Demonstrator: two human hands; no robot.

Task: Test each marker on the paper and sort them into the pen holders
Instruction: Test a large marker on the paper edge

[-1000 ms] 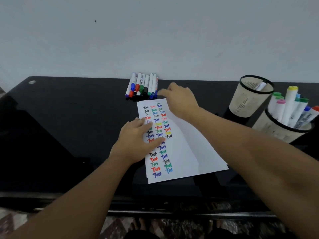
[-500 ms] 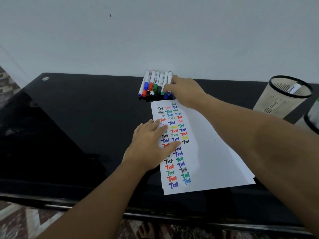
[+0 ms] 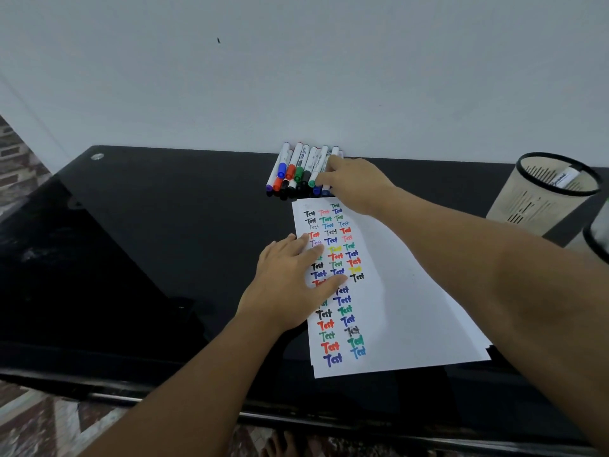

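Observation:
A row of whiteboard markers with blue, red, green and black caps lies against the wall at the back of the black table. My right hand reaches over the right end of this row, its thumb and index finger pinching the rightmost marker, which still lies on the table. A white paper covered with coloured "Test" words lies in front of the markers. My left hand rests flat on the paper's left edge with straight fingers.
A beige mesh pen holder with a black rim stands at the right and holds one marker. The rim of a second holder shows at the right frame edge. A white wall rises directly behind the table.
My right hand moved from the paper's top edge up onto the right end of the marker row. The view shifted left, pushing the second holder mostly out of frame. The left hand stayed on the paper.

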